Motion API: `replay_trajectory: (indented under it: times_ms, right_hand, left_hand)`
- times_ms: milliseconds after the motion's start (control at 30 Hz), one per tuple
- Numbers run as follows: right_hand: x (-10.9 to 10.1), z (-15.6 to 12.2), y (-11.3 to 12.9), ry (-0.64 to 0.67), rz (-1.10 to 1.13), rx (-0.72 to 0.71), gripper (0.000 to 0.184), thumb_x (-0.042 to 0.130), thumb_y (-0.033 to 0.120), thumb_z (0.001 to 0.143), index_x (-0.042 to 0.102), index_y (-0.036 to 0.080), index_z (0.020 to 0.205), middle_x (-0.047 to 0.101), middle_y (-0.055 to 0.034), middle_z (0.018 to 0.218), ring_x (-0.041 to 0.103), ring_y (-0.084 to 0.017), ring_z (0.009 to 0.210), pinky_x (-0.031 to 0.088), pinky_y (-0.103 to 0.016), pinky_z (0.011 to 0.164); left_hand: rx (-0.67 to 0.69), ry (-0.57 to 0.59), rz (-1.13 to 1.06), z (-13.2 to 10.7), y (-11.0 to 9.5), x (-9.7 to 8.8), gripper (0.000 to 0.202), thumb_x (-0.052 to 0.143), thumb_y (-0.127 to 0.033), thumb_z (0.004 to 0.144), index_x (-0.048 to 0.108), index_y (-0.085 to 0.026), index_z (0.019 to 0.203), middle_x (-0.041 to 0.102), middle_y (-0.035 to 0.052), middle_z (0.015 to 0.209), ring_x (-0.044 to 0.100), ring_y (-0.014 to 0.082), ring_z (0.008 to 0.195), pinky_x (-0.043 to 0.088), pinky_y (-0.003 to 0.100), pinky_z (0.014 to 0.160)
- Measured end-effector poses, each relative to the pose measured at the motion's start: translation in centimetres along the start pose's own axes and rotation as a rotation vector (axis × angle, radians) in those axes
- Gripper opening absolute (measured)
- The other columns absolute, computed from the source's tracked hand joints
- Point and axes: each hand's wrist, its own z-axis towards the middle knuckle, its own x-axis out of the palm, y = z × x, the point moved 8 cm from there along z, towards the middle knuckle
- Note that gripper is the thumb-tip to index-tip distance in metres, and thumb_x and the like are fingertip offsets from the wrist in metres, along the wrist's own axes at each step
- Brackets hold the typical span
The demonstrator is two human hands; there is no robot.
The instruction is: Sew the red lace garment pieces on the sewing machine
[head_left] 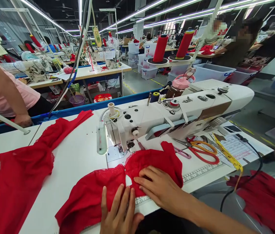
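Note:
A red lace fabric piece (pixel 98 191) lies on the white sewing table (pixel 76 156) in front of the white sewing machine (pixel 166 113). My left hand (pixel 120 211) rests flat on the fabric's near edge with fingers stretched out. My right hand (pixel 159 187) lies flat on the right part of the fabric, fingers spread and pointing left toward the gap in the lace. Both hands press cloth and grip nothing. The needle area (pixel 125 148) is just beyond the fabric.
A pile of red fabric (pixel 22 175) covers the table's left side. Orange-handled scissors (pixel 204 151) and a yellow tape measure (pixel 227 154) lie to the right of the machine. Red thread cones (pixel 160 48) stand behind. A person in pink (pixel 3 87) sits at left.

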Motion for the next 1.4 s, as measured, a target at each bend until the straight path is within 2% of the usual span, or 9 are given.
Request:
replay_trajectory:
  times_ms: [167, 300, 400, 500, 767, 933, 1100, 1200, 1400]
  right_hand:
    - [-0.4, 0.2, 0.4, 0.02, 0.013, -0.03, 0.026, 0.049, 0.014, 0.099, 0.061, 0.02, 0.121, 0.062, -0.0073, 0.105, 0.054, -0.021, 0.095, 0.049, -0.032, 0.083]
    - [-0.7, 0.7, 1.5, -0.051, 0.04, -0.126, 0.024, 0.044, 0.01, 0.1, 0.061, 0.018, 0.115, 0.062, -0.0076, 0.106, 0.054, -0.02, 0.095, 0.045, -0.033, 0.085]
    - [0.2, 0.9, 2.0, -0.01, -0.002, -0.158, 0.018, 0.047, 0.011, 0.1, 0.062, 0.018, 0.104, 0.064, -0.0054, 0.101, 0.054, -0.019, 0.09, 0.043, -0.032, 0.08]
    - [1.0, 1.0, 1.8, 0.013, -0.04, -0.129, 0.015, 0.049, 0.011, 0.099, 0.062, 0.019, 0.101, 0.064, -0.0043, 0.1, 0.053, -0.019, 0.09, 0.042, -0.032, 0.079]
    - [1.3, 1.0, 1.5, 0.075, -0.035, -0.108, 0.016, 0.05, 0.01, 0.098, 0.06, 0.02, 0.105, 0.063, -0.0044, 0.105, 0.051, -0.02, 0.094, 0.042, -0.033, 0.081]
    - [1.0, 1.1, 1.6, 0.11, -0.037, -0.088, 0.017, 0.05, 0.008, 0.096, 0.06, 0.019, 0.104, 0.061, -0.0044, 0.107, 0.05, -0.02, 0.095, 0.041, -0.032, 0.083]
    - [1.2, 1.5, 2.6, 0.102, -0.098, -0.131, 0.027, 0.049, 0.015, 0.099, 0.058, 0.025, 0.123, 0.059, -0.0044, 0.1, 0.049, -0.02, 0.089, 0.037, -0.034, 0.081]
    - [1.9, 1.8, 3.0, 0.082, -0.158, -0.149, 0.021, 0.048, 0.016, 0.1, 0.06, 0.022, 0.116, 0.059, -0.0037, 0.094, 0.047, -0.02, 0.083, 0.033, -0.036, 0.078]
    - [2.2, 1.9, 2.7, 0.036, -0.139, -0.077, 0.026, 0.049, 0.018, 0.101, 0.059, 0.025, 0.123, 0.061, -0.006, 0.105, 0.047, -0.021, 0.089, 0.032, -0.036, 0.082]
  left_hand:
    - [-0.161, -0.081, -0.114, -1.6, 1.1, -1.1, 0.033, 0.054, -0.037, 0.1, 0.07, -0.016, 0.12, 0.077, 0.0058, 0.111, 0.07, 0.0209, 0.107, 0.018, 0.051, 0.125]
    - [-0.109, -0.057, -0.134, -1.9, 1.8, -1.5, 0.033, 0.062, -0.031, 0.095, 0.069, -0.012, 0.12, 0.076, 0.0099, 0.112, 0.069, 0.0226, 0.11, 0.029, 0.043, 0.122]
    - [-0.007, 0.031, -0.042, -1.9, 1.7, -0.9, 0.041, 0.065, -0.043, 0.092, 0.07, -0.015, 0.12, 0.074, 0.0107, 0.118, 0.067, 0.0282, 0.113, 0.022, 0.05, 0.124]
    - [-0.06, 0.073, 0.075, -2.3, 1.9, -0.5, 0.048, 0.058, -0.056, 0.092, 0.07, -0.022, 0.124, 0.074, 0.0116, 0.117, 0.069, 0.0318, 0.107, 0.017, 0.061, 0.121]
    - [-0.144, 0.099, 0.069, -2.4, 1.8, -0.6, 0.044, 0.049, -0.053, 0.098, 0.07, -0.024, 0.123, 0.073, 0.0145, 0.117, 0.066, 0.0348, 0.11, 0.018, 0.076, 0.113]
    - [-0.161, 0.095, 0.058, -2.5, 2.0, -0.2, 0.044, 0.045, -0.052, 0.099, 0.07, -0.025, 0.124, 0.072, 0.0141, 0.119, 0.065, 0.0341, 0.112, 0.016, 0.076, 0.114]
    - [-0.213, 0.004, 0.011, -3.1, 2.0, 0.0, 0.045, 0.045, -0.054, 0.099, 0.071, -0.025, 0.12, 0.073, 0.0142, 0.118, 0.064, 0.033, 0.114, 0.019, 0.075, 0.113]
    - [-0.206, -0.016, 0.025, -3.2, 1.9, 0.1, 0.042, 0.046, -0.051, 0.1, 0.071, -0.025, 0.121, 0.072, 0.0132, 0.12, 0.061, 0.0308, 0.118, 0.019, 0.073, 0.114]
    - [-0.061, 0.015, 0.102, -2.9, 1.1, -0.1, 0.045, 0.041, -0.048, 0.103, 0.07, -0.018, 0.121, 0.071, 0.0083, 0.126, 0.036, 0.032, 0.144, 0.011, 0.073, 0.118]
